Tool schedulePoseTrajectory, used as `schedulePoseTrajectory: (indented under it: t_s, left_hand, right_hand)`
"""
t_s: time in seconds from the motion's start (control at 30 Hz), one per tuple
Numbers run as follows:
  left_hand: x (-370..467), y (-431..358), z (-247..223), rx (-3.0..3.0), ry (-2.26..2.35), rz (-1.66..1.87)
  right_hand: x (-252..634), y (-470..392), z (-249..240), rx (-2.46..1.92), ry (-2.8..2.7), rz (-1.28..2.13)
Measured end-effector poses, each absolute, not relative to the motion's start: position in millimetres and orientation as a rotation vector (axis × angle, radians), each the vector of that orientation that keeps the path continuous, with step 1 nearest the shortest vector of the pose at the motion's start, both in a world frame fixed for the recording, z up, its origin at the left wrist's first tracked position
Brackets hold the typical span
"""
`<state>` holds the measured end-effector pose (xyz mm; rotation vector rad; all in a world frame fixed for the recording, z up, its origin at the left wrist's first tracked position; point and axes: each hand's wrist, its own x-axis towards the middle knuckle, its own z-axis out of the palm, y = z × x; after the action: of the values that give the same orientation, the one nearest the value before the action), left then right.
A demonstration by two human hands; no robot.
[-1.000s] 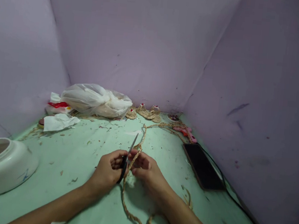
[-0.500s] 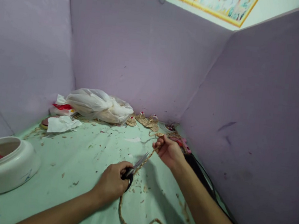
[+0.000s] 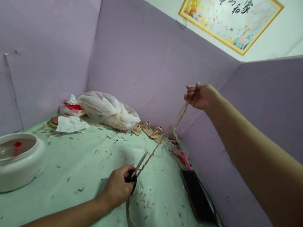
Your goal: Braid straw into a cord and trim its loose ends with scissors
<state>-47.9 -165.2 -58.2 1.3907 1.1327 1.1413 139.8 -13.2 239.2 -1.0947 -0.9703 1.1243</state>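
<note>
My left hand [image 3: 118, 184] is closed round the black handles of a pair of scissors [image 3: 140, 164], whose blades point up and away. A braided straw cord [image 3: 153, 152] runs beside the blades and passes by this hand, then trails down to the green surface at the bottom. Raised in front of the purple wall, my right hand [image 3: 198, 95] pinches the upper part of the cord, and a loose end hangs below its fingers. Between the two hands the cord is stretched at a slant.
A white pot [image 3: 10, 171] with a red object in it stands at the left. Farther back lie a plastic bag [image 3: 108, 110], tissue [image 3: 71, 124] and small woven pieces [image 3: 152, 131]. Pink scissors [image 3: 184, 159] and a dark flat device [image 3: 199, 198] lie right.
My right hand has risen and moved right, drawing the cord upward. My left hand still holds the scissors in nearly the same place. The view has tilted upward, showing more of the framed picture.
</note>
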Motion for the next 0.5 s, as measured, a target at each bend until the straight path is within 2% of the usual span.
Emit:
schedulePoseTrajectory:
  t_s: [0.17,0.27,0.4,0.5]
  left_hand:
    - [-48,-159,-60,1.297,1.148,1.189]
    - [-48,-159,-60,1.27,1.15,1.193]
    - [-48,-160,-62,1.263,1.186,1.159]
    - [-49,-161,-59,1.211,1.178,1.11]
  right_hand:
    - [105,-6,289,-0.877,-1.085,1.043]
    - [106,-17,301,-0.733,-1.237,1.037]
    - [128,-50,277,-0.55,-1.506,1.115]
    - [157,-68,233,-0.687,-1.546,1.063]
